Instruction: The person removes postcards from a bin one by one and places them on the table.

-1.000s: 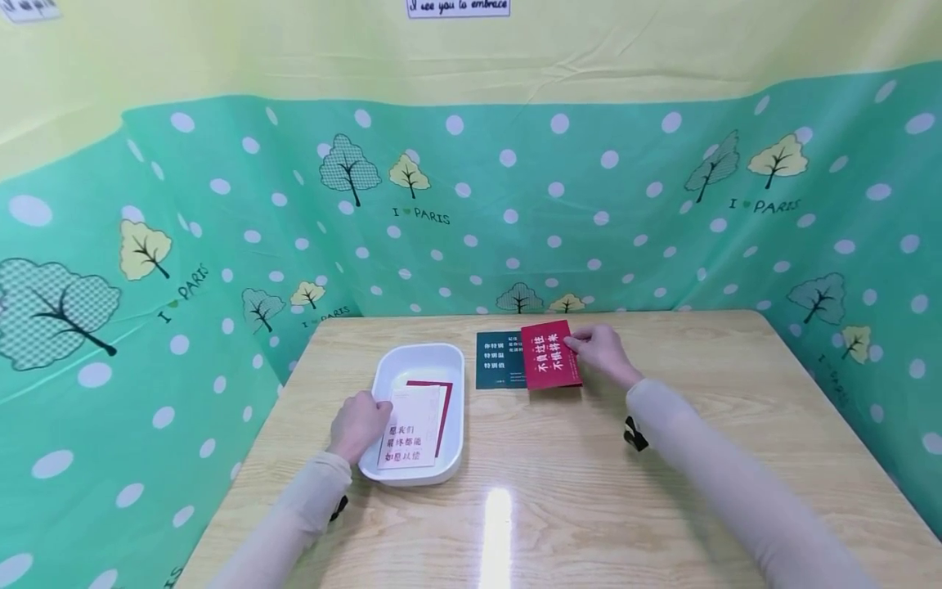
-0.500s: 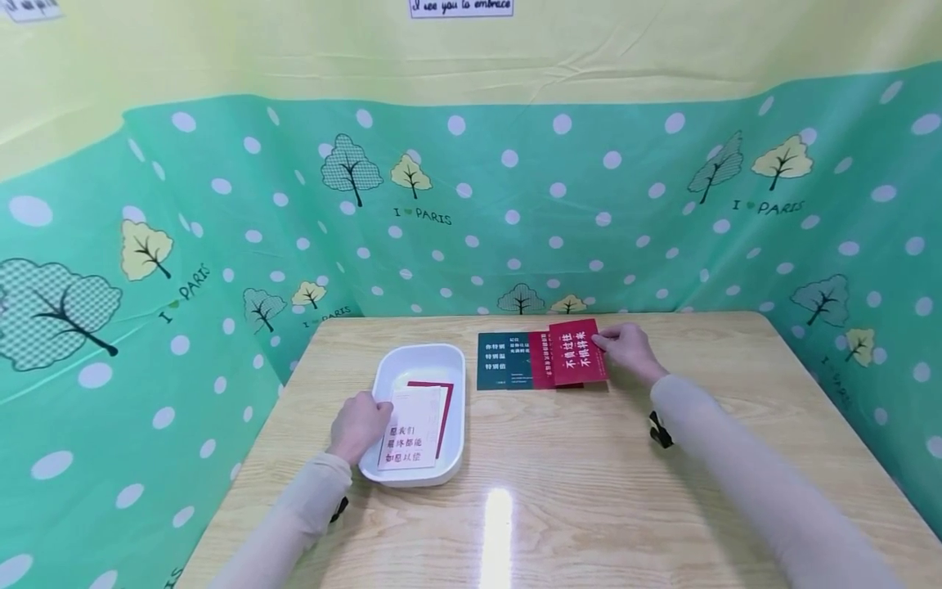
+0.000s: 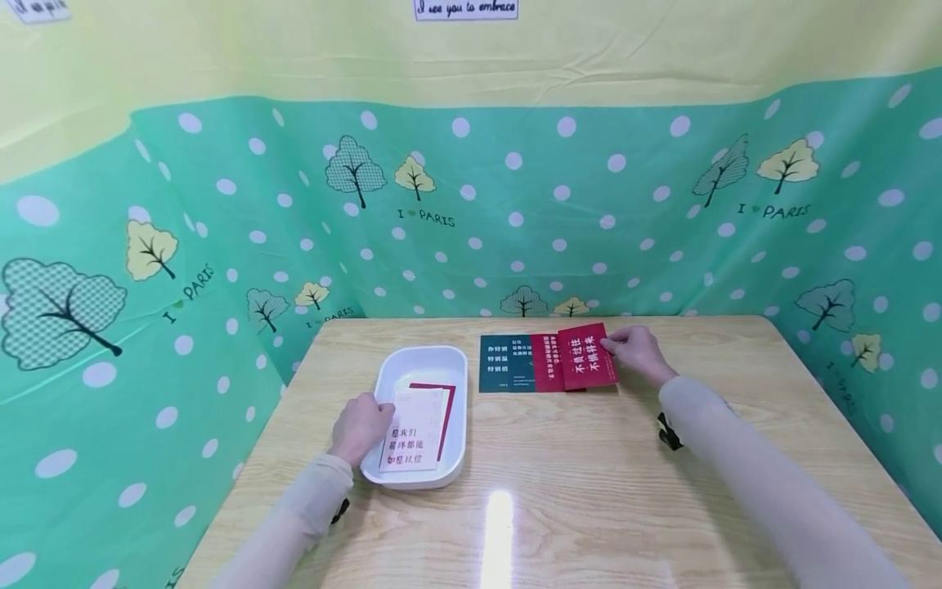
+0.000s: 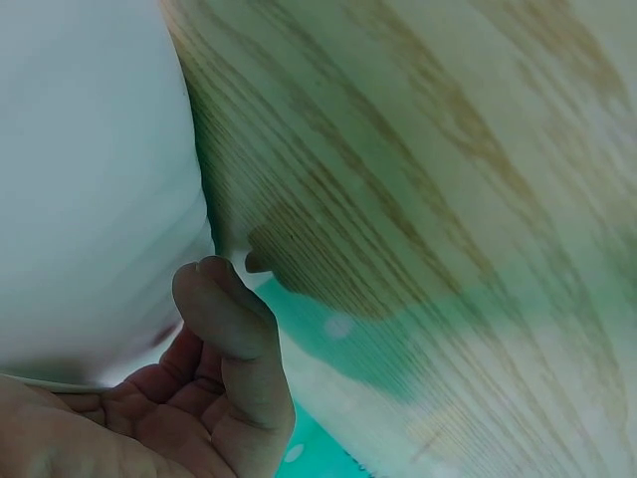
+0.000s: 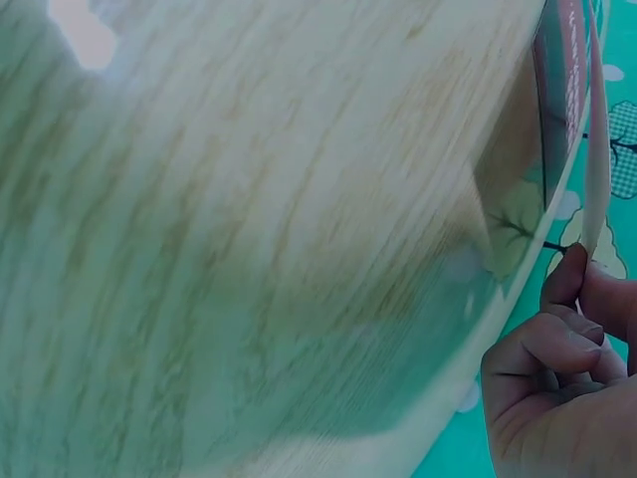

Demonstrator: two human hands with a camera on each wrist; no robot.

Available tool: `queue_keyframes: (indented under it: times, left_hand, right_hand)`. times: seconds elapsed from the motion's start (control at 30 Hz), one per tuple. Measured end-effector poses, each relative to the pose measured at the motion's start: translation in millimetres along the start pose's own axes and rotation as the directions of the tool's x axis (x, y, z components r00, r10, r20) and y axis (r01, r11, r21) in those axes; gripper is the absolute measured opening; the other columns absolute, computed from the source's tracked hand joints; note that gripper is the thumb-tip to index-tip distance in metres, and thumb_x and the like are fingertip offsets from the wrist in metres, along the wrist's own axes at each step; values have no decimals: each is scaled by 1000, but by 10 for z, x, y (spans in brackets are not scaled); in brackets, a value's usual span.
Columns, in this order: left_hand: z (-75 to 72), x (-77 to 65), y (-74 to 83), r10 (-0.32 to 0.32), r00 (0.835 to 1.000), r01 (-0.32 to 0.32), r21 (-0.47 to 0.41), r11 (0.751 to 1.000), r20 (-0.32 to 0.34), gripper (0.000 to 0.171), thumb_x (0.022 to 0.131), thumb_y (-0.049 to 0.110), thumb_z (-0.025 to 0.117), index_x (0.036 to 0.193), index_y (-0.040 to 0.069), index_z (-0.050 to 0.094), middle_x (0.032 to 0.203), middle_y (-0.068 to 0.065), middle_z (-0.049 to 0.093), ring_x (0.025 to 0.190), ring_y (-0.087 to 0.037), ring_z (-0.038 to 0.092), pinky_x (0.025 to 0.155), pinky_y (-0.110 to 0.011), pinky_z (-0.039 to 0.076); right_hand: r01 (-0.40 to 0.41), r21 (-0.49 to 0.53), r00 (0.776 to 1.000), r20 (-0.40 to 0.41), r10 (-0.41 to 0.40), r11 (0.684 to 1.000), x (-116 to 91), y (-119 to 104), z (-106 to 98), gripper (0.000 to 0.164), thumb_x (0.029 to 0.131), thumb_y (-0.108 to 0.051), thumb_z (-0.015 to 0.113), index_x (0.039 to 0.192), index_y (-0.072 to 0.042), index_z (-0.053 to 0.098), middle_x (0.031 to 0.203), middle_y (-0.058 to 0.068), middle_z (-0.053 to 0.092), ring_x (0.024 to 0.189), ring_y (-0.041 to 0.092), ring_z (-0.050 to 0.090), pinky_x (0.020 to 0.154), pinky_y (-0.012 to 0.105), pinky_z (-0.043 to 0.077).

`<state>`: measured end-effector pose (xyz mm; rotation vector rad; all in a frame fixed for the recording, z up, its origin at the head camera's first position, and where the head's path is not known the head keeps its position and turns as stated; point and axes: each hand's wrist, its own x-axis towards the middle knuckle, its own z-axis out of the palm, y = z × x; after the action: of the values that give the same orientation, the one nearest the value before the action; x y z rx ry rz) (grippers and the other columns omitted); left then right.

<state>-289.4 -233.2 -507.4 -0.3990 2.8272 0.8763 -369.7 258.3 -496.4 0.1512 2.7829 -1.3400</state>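
My left hand grips the left rim of a white plastic tub. In the left wrist view its curled fingers lie against the tub's outer wall. Inside the tub, a pale card with red lettering overlaps a red-edged one. At the table's far side, my right hand pinches the right edge of a red card with white lettering. The right wrist view shows that card edge-on between thumb and finger, raised over another red card lying beside dark green cards.
The light wood table ends at its back edge just behind the cards. A green polka-dot cloth with printed trees hangs behind and along both sides. A bright light reflection lies on the tabletop near the front.
My right hand has moved to the right with the red card, uncovering the lower red card beside the green ones. The left hand and tub have stayed in place.
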Motion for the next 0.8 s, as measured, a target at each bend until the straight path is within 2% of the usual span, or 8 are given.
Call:
queue_keyframes:
  times: [0.13, 0.2, 0.43, 0.8]
  left_hand:
    - [17, 0, -5, -7, 1000, 7, 0, 1000, -2, 29, 104, 24, 56, 107, -4, 64, 77, -11, 62, 64, -22, 62, 54, -31, 52]
    - [25, -4, -5, -9, 1000, 9, -4, 1000, 0, 29, 104, 24, 56, 108, -4, 64, 77, -11, 63, 64, -22, 63, 53, -31, 53]
    - [20, -4, -14, 13, 1000, -13, 5, 1000, -15, 30, 104, 23, 56, 108, -6, 63, 77, -12, 62, 64, -22, 62, 53, -32, 52]
    - [14, 11, -25, 22, 1000, -21, 13, 1000, -22, 27, 103, 24, 56, 100, -2, 64, 75, -10, 62, 62, -21, 62, 51, -32, 51]
  right_hand:
    - [-1, -13, 1000, 14, 1, 1000, 57, 68, 53, 40, 109, -19, 59, 132, 13, 62, 131, 32, 63, 120, 44, 61, 100, 53, 52]
    - [-3, -19, 1000, 15, 3, 1000, 85, 104, 78, 39, 108, -19, 59, 131, 13, 63, 131, 32, 63, 123, 45, 59, 103, 55, 50]
    - [21, -98, 1000, 5, -20, 995, 130, 153, 111, 36, 107, -18, 61, 124, 13, 68, 123, 31, 66, 113, 43, 63, 96, 52, 54]
    - [-12, -147, 1000, -3, 11, 989, 136, 133, 100, 33, 106, -20, 62, 116, 11, 69, 114, 27, 67, 102, 38, 62, 87, 47, 53]
